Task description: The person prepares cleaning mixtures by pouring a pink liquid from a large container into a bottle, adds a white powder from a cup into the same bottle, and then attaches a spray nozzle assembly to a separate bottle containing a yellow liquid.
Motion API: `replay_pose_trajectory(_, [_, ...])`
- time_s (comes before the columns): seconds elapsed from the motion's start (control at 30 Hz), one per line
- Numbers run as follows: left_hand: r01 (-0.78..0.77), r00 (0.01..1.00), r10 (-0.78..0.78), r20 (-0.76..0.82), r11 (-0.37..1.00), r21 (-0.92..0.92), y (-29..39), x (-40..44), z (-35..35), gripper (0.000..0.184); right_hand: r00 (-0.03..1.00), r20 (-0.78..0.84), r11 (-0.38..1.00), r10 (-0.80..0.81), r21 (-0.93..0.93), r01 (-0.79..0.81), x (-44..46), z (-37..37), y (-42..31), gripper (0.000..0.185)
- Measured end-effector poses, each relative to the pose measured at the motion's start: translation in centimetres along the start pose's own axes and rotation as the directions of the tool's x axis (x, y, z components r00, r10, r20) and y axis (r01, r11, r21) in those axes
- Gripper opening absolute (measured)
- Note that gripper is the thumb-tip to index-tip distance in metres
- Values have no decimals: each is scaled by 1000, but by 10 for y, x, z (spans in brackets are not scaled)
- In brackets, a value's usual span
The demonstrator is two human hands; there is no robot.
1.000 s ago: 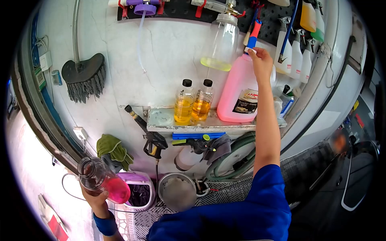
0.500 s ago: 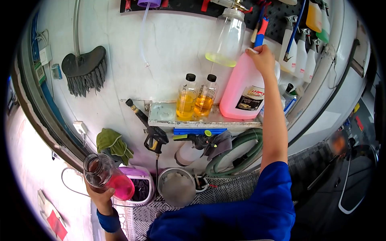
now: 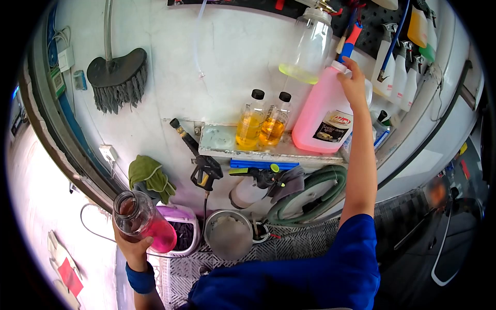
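My left hand (image 3: 135, 250) is wrapped round a clear wide-necked bottle (image 3: 147, 222). The bottle is uncapped and tilted, with bright pink liquid lying toward its base. On the ledge stands a large pink jug (image 3: 323, 111) with a dark label. My right hand (image 3: 354, 85) is beside the jug's neck, fingers apart around the white cap (image 3: 339, 66), which appears to be on; whether a fingertip touches it is hard to tell. Left of the jug are two small black-capped bottles, one with yellow liquid (image 3: 250, 126) and one with amber liquid (image 3: 274, 126).
The ledge (image 3: 217, 139) juts from the wall. Above hangs a clear container (image 3: 310, 46) with yellow-green liquid, near several spray bottles (image 3: 385, 62). Below are a spray gun (image 3: 206, 170), a green hose (image 3: 279, 206), a metal pot (image 3: 229, 232) and a purple bin (image 3: 178, 212). A brush (image 3: 116, 77) hangs left.
My right hand has loosened from the jug's top, so its cap now shows. The bottle stays in my left hand. The whole view has shifted slightly.
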State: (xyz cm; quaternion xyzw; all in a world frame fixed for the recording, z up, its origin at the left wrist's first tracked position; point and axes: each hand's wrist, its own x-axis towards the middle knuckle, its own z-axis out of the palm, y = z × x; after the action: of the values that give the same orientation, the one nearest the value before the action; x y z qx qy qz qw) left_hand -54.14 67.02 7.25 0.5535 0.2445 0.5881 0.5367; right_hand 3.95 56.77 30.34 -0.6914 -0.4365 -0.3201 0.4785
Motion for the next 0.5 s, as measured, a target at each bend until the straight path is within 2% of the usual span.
replay_pose_trajectory(0.13, [-2, 1000, 2, 19, 1000, 0, -3, 0, 3, 116, 1000, -2, 992, -28, -124, 28, 5, 0, 11, 51])
replay_pose_trajectory(0.2, [-3, 999, 3, 41, 1000, 0, -7, 1, 2, 115, 995, 60, 981, -74, -174, 84, 19, -3, 43, 50])
replay_pose_trajectory(0.27, [-12, 1000, 12, 25, 1000, 4, -11, 0, -2, 115, 995, 95, 990, -34, -136, 47, 28, -3, 50, 43])
replay_pose_trajectory(0.3, [-46, 999, 45, 22, 999, 14, -16, 1, -6, 114, 991, 123, 988, 50, -148, -32, 35, -4, 55, 44])
replay_pose_trajectory(0.33, [-61, 998, 61, 6, 998, 3, -14, 0, -7, 112, 979, 204, 999, -12, -32, 19, 57, -3, 104, 43])
replay_pose_trajectory(0.4, [-77, 997, 77, -30, 997, -8, -9, -6, -7, 108, 966, 211, 989, 147, -1, -150, 72, -1, 119, 48])
replay_pose_trajectory(0.47, [-107, 992, 106, -66, 994, -16, -6, -12, -7, 105, 970, 152, 975, 191, -142, -169, 71, -2, 101, 52])
replay_pose_trajectory(0.5, [-112, 991, 113, -64, 993, 28, -6, -15, -11, 104, 981, 113, 958, 160, -258, -126, 71, -1, 87, 54])
